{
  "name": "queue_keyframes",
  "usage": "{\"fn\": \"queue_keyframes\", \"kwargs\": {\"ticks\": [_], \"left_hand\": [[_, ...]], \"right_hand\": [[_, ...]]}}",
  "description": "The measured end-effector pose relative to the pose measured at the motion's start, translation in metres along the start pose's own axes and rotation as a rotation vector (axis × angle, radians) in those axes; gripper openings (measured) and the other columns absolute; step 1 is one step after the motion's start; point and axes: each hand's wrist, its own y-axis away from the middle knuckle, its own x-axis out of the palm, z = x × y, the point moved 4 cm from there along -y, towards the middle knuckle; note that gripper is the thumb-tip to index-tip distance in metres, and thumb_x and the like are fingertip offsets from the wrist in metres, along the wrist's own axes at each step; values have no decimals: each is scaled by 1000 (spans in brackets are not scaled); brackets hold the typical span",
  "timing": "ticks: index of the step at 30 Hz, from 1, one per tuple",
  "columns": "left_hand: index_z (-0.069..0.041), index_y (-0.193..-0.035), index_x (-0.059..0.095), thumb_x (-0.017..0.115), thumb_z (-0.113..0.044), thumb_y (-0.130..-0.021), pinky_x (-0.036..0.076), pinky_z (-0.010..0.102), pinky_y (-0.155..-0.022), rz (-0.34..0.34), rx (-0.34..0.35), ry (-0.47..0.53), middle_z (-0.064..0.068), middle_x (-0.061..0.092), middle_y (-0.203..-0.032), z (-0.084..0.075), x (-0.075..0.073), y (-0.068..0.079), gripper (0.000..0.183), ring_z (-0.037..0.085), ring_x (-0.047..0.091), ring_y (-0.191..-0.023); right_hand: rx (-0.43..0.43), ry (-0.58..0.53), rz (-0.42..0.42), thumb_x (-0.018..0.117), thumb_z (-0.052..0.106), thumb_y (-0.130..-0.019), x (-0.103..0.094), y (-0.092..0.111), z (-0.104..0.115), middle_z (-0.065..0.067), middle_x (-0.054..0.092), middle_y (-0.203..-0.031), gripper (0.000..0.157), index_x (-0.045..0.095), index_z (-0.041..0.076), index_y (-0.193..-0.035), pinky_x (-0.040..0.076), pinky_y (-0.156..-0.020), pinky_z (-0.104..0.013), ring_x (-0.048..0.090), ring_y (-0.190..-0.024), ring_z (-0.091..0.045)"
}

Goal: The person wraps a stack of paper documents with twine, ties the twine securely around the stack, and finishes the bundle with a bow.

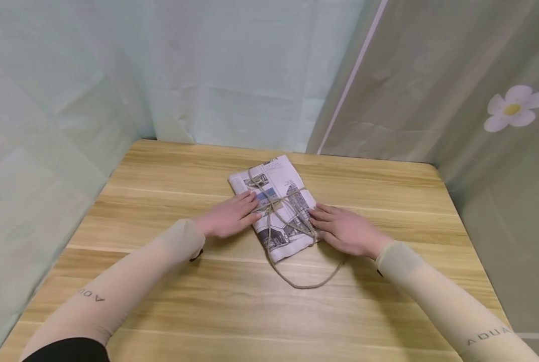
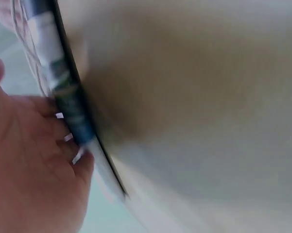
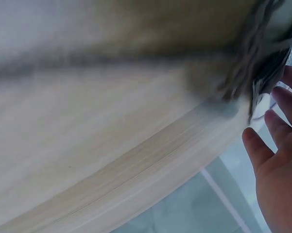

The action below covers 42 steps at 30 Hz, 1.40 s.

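Note:
A flat parcel wrapped in printed newspaper point(image 1: 280, 176) lies slanted on the wooden table, with brown twine point(image 1: 312, 287) crossed over it. The twine meets near the middle of the top, and a loose loop hangs out past the near edge onto the table. My left hand point(image 1: 228, 215) rests on the parcel's left edge, fingers extended over the paper; the left wrist view shows its fingers point(image 2: 43, 104) at the parcel's side. From the right, my right hand point(image 1: 348, 231) touches the opposite edge with straight fingers. Its fingers point(image 3: 257, 145) are spread beside the paper in the right wrist view.
The wooden table point(image 1: 160, 301) has rounded far corners. Pale curtains point(image 1: 251, 75) hang behind it and on both sides, the right one printed with a white flower point(image 1: 515, 108). Light sleeves cover both forearms.

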Motion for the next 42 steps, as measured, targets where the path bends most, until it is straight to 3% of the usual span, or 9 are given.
{"fn": "queue_keyframes", "kwargs": {"ticks": [8, 19, 22, 25, 29, 32, 35, 38, 42], "left_hand": [[-3, -160, 27, 27, -54, -109, 11, 43, -125, 55, 39, -42, 17, 15, -168, -2, -11, -35, 72, 32, 11, -155], [-4, -160, 26, 27, -55, -109, 10, 43, -125, 30, 75, -44, 15, 16, -168, 2, -11, -67, 72, 31, 11, -156], [-5, -161, 24, 32, -55, -108, 12, 45, -125, -19, 63, -9, 18, 17, -167, -3, -12, -62, 74, 34, 13, -155], [-3, -159, 32, 44, -54, -106, 22, 49, -123, -120, 45, 3, 21, 30, -163, -13, -14, -50, 74, 36, 27, -150], [-7, -126, 59, 63, -56, -96, 48, 44, -99, -213, -49, -7, 11, 57, -123, -26, -14, -23, 57, 28, 53, -114], [-14, -97, 58, 70, -57, -90, 48, 36, -72, -192, -143, 3, 2, 54, -96, -29, -11, -6, 45, 21, 51, -86], [-17, -84, 56, 71, -49, -91, 44, 33, -59, -153, -184, 23, 0, 53, -85, -30, -7, 1, 36, 19, 51, -74], [-18, -80, 57, 66, -39, -95, 45, 32, -57, -146, -178, 63, 0, 55, -81, -29, -5, 2, 28, 18, 52, -70], [-14, -91, 59, 59, -28, -102, 47, 33, -59, -154, -198, 240, 1, 58, -81, -22, -4, 0, 18, 17, 54, -69]], "right_hand": [[-20, -35, 17, 49, 29, -108, 2, 10, 15, -14, 43, -157, 45, 55, 5, -146, 29, -120, -49, 35, -148, -35], [53, -127, 31, 46, 31, -109, 9, 12, 16, -7, 40, -160, 47, 52, 8, -150, 29, -120, -48, 34, -148, -31], [115, -226, 7, 48, 27, -109, 9, 14, 15, -8, 43, -159, 44, 54, 9, -148, 30, -119, -50, 36, -147, -31], [210, -316, -82, 54, 19, -106, 5, 21, 13, -8, 58, -144, 36, 64, 8, -139, 40, -112, -50, 52, -135, -30], [276, -303, -207, 65, 15, -99, -3, 28, 14, 3, 69, -108, 17, 74, 13, -113, 54, -91, -43, 64, -100, -17], [239, -224, -227, 74, 24, -94, -3, 26, 21, 9, 65, -92, 9, 73, 17, -100, 54, -78, -37, 61, -85, -11], [203, -158, -201, 80, 37, -88, 2, 19, 29, 10, 61, -88, 22, 69, 19, -95, 51, -73, -34, 56, -79, -9], [218, -140, -157, 81, 37, -87, 10, 13, 32, 10, 57, -87, 24, 66, 20, -93, 50, -72, -32, 54, -79, -9], [295, -193, -101, 77, 25, -90, 13, 12, 28, 10, 56, -88, 13, 65, 20, -93, 51, -73, -31, 54, -80, -9]]}}
